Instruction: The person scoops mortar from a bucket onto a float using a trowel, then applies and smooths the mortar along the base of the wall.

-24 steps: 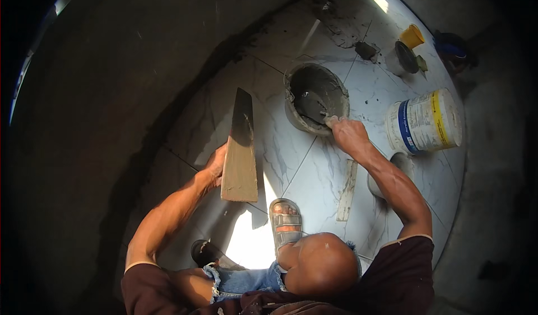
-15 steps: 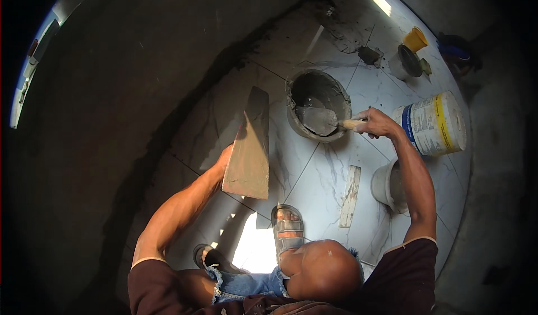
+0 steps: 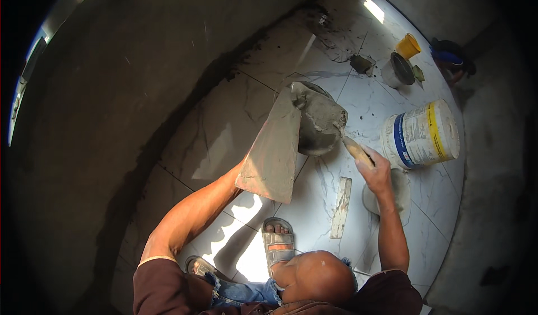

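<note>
My left hand [image 3: 240,174], mostly hidden behind a long tapered plastering float [image 3: 273,152], holds it from beneath with its cement-smeared face showing. The narrow far end of the float reaches over the rim of a round mortar bucket [image 3: 320,147]. In my right hand [image 3: 376,172] is the wooden handle of a trowel, fingers closed around it. Grey wet mortar [image 3: 323,112] covers the trowel blade, which is raised over the bucket and meets or nearly touches the float's far end. Blade and float hide much of the bucket's inside.
A white pail [image 3: 423,135] lies on its side at right, a grey container [image 3: 399,194] below it. A mortar-stained wooden strip [image 3: 341,208] lies on the tiles [image 3: 314,203]. Farther back are a dark-topped bucket [image 3: 399,71] and a yellow one [image 3: 408,46]. A plastered wall [image 3: 112,91] rises left.
The trowel has come up out of the bucket carrying mortar. The float has moved right and tilted, its far end now over the bucket beside the trowel.
</note>
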`<move>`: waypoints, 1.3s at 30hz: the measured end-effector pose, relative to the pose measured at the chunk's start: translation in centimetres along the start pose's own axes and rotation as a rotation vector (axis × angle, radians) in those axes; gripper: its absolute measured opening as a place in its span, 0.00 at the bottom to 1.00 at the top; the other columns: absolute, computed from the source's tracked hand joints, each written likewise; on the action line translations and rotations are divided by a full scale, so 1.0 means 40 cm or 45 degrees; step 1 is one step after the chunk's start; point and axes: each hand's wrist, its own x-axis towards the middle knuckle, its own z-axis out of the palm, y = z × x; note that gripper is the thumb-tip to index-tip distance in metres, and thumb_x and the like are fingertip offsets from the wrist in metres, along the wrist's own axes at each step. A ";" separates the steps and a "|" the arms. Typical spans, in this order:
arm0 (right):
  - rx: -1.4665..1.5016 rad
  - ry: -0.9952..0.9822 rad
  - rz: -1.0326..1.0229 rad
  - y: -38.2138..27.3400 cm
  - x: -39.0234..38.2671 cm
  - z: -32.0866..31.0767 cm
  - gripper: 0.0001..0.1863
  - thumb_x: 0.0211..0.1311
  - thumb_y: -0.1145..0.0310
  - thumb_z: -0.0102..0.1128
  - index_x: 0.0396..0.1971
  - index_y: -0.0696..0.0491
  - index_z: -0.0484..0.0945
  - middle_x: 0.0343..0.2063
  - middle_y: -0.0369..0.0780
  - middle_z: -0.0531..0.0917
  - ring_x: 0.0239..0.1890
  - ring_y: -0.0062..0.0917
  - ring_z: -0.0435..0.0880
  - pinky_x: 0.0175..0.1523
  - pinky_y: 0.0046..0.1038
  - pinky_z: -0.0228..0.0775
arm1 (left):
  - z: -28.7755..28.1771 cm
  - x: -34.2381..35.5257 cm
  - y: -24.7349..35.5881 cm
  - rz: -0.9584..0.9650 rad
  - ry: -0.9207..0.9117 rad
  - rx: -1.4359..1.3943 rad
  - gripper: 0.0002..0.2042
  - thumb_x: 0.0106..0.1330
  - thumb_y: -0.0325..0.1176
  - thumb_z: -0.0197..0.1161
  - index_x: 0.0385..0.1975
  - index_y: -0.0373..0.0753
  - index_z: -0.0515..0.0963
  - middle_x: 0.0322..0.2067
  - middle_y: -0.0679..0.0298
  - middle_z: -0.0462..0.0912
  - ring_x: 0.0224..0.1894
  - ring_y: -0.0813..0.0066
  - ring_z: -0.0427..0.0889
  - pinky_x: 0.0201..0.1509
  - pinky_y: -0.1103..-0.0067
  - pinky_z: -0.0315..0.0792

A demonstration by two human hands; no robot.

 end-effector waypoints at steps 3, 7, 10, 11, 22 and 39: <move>-0.381 0.214 -0.275 -0.028 -0.077 0.084 0.22 0.50 0.74 0.63 0.49 0.60 0.73 0.37 0.48 0.77 0.38 0.41 0.80 0.42 0.33 0.73 | 0.015 0.006 -0.031 0.001 -0.026 -0.047 0.21 0.68 0.51 0.50 0.43 0.36 0.74 0.36 0.63 0.78 0.35 0.74 0.78 0.40 0.75 0.75; -0.348 0.212 -0.202 0.010 -0.172 0.167 0.24 0.48 0.80 0.62 0.49 0.59 0.70 0.42 0.50 0.73 0.42 0.45 0.75 0.46 0.37 0.70 | 0.009 -0.015 -0.047 -0.001 -0.003 -0.060 0.21 0.68 0.50 0.50 0.43 0.36 0.74 0.36 0.63 0.78 0.35 0.74 0.78 0.40 0.75 0.75; -0.411 0.358 -0.316 0.050 -0.194 0.178 0.28 0.46 0.81 0.62 0.51 0.54 0.68 0.41 0.48 0.72 0.40 0.43 0.76 0.40 0.39 0.73 | -0.001 -0.025 -0.051 0.009 0.006 -0.074 0.21 0.68 0.50 0.50 0.43 0.36 0.74 0.36 0.62 0.78 0.35 0.74 0.78 0.40 0.75 0.75; -0.413 0.352 -0.325 0.064 -0.198 0.160 0.28 0.46 0.81 0.62 0.51 0.54 0.68 0.41 0.48 0.72 0.40 0.43 0.76 0.40 0.39 0.73 | -0.004 -0.030 -0.051 0.017 0.002 -0.079 0.21 0.68 0.50 0.50 0.43 0.36 0.74 0.36 0.62 0.78 0.35 0.74 0.78 0.40 0.75 0.75; -0.705 -0.126 -0.087 0.030 0.137 0.070 0.17 0.50 0.73 0.59 0.43 0.55 0.74 0.39 0.45 0.77 0.43 0.42 0.76 0.44 0.40 0.69 | -0.048 -0.137 -0.006 0.175 0.047 -0.106 0.20 0.69 0.49 0.49 0.42 0.36 0.74 0.37 0.62 0.78 0.35 0.74 0.78 0.40 0.75 0.74; 1.456 -1.258 0.344 -0.424 0.110 0.479 0.37 0.54 0.63 0.66 0.60 0.59 0.59 0.56 0.42 0.69 0.59 0.30 0.67 0.62 0.33 0.58 | -0.128 -0.410 -0.002 0.538 0.170 -0.224 0.19 0.69 0.48 0.49 0.42 0.35 0.74 0.37 0.62 0.78 0.35 0.74 0.78 0.41 0.75 0.74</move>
